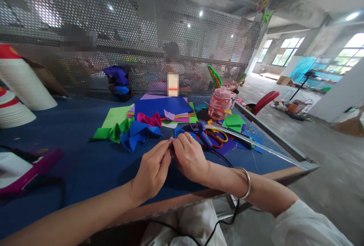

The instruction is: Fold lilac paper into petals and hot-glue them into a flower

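Observation:
My left hand [152, 168] and my right hand [190, 158] meet fingertip to fingertip above the near part of the blue tabletop. Both are closed in a pinch; whatever lies between the fingers is hidden. Just beyond them are folded paper pieces: blue [139, 134], green [115, 132] and magenta [150, 119]. A glue gun [203, 134] with a purple body and black cord lies right behind my right hand, beside scissors [223, 136] with red and yellow handles. Further back, a dark blue sheet [162, 105] tops a stack of coloured paper.
A pink transparent bottle [219, 105] stands at the right. Loose green paper [234, 122] and a clear glue stick [264, 147] lie near the table's metal edge. White paper cups [34, 82] and a magenta device [25, 170] are at left. A perforated metal screen [136, 29] closes the back.

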Available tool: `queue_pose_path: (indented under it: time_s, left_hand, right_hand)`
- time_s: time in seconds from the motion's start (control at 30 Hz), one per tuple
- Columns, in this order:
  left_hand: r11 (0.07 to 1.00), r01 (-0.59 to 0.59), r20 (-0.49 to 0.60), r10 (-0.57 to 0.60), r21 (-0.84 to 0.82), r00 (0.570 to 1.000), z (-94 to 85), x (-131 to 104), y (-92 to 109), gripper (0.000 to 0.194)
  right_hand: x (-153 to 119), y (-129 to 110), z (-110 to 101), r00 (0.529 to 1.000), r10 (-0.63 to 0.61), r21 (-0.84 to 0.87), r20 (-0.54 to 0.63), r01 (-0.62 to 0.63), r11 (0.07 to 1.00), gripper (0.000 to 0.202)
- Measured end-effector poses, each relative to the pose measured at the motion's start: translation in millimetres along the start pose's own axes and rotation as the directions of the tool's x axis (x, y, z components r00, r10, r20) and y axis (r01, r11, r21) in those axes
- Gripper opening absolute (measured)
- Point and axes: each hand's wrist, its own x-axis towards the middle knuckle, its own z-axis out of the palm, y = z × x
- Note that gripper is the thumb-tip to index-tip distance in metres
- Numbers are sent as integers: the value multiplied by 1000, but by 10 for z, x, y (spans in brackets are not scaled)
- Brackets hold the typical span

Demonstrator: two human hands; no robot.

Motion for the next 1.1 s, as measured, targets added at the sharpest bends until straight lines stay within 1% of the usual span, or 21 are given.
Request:
queue_pose_path:
  time_s: [0.07, 0.13, 0.2, 0.27, 0.33, 0.4, 0.47, 0.53, 0.63, 0.73, 0.8, 0.87, 0.93, 1.0, 1.07, 1.1]
  left_hand:
    - [999, 31, 64, -29, -18, 997, -9, 9, 15, 37]
    - [997, 61, 101, -56, -50, 993, -24, 30, 26, 39]
    - [991, 94, 95, -85, -93, 992, -43, 67, 26, 39]
    - [977, 154, 81, -144, -146, 986, -68, 126, 15, 37]
    - [939, 259, 71, -249, -225, 966, -101, 204, -5, 35]
    - [873, 365, 83, -359, -322, 930, -141, 286, -26, 34]
    - [816, 428, 103, -423, -388, 900, -178, 350, -41, 35]
    - [811, 434, 121, -422, -392, 899, -197, 383, -57, 32]
    - [848, 403, 126, -384, -344, 915, -185, 384, -94, 25]
    - [864, 383, 89, -375, -326, 923, -158, 376, -132, 21]
    - [852, 394, 76, -393, -346, 916, -156, 386, -141, 19]
    - [816, 434, 74, -441, -381, 895, -172, 407, -140, 19]
    - [774, 466, 53, -494, -429, 868, -195, 429, -141, 20]
    - [745, 473, 13, -530, -470, 848, -214, 446, -150, 20]
    - [726, 474, -11, -552, -499, 834, -221, 453, -163, 21]
    - [716, 478, -14, -562, -509, 827, -219, 452, -167, 22]
  right_hand:
    - [-2, 10, -5, 999, -13, -7, 33, 13, 1000, 23]
    - [1, 38, 2, 999, -29, -1, 45, 29, 1000, 19]
    - [15, 85, 21, 998, -33, 22, 47, 32, 999, 18]
    - [41, 145, 46, 999, -16, 50, 43, 14, 999, 19]
    - [76, 208, 67, 999, 12, 89, 37, -15, 996, 20]
    - [109, 260, 74, 999, 34, 140, 29, -38, 989, 17]
    - [128, 289, 69, 999, 32, 179, 27, -37, 983, 13]
    - [134, 296, 60, 999, 14, 193, 28, -20, 981, 10]
    - [130, 282, 58, 1000, 2, 203, 24, -7, 979, 11]
    - [130, 260, 63, 999, 34, 248, -5, -32, 968, 11]
    - [134, 241, 49, 997, 80, 313, -21, -70, 947, 17]
    - [140, 221, 15, 989, 143, 396, -24, -122, 910, 21]
    - [146, 204, -29, 972, 234, 485, 14, -211, 849, 23]
    - [148, 195, -54, 935, 335, 566, 118, -341, 751, 26]
    - [145, 195, -34, 873, 408, 618, 268, -481, 622, 30]
    - [142, 198, -7, 840, 425, 638, 338, -536, 552, 32]
